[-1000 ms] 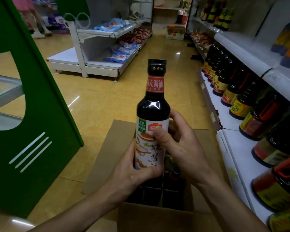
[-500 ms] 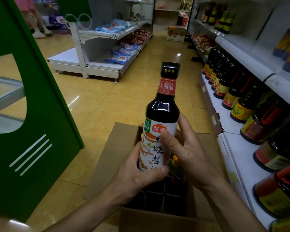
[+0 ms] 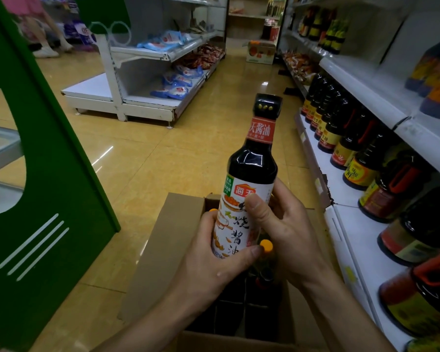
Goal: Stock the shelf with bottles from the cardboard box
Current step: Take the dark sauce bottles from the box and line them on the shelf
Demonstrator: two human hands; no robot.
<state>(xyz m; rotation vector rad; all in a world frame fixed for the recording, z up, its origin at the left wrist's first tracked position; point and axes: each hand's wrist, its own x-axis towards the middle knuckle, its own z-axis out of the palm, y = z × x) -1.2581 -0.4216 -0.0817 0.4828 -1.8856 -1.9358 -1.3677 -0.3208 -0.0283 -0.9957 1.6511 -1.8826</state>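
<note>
I hold a dark soy sauce bottle (image 3: 249, 174) with a black cap and a white label, tilted slightly right, above the open cardboard box (image 3: 168, 240). My left hand (image 3: 211, 262) grips its base from below and the left. My right hand (image 3: 282, 232) wraps the label from the right, thumb on the front. Inside the box more bottles (image 3: 264, 265) stand in dark divider cells, one with an orange cap. The white shelf (image 3: 356, 240) at the right carries a row of dark bottles.
A green display panel (image 3: 51, 199) stands close on the left. Across the yellow tiled aisle is a white shelf unit (image 3: 142, 97) with blue packets. A person's legs (image 3: 43, 34) show far left. Another box (image 3: 261, 52) sits at the aisle's end.
Both hands have carried the bottle to the right and tilted its top toward the shelf; the grip is unchanged.
</note>
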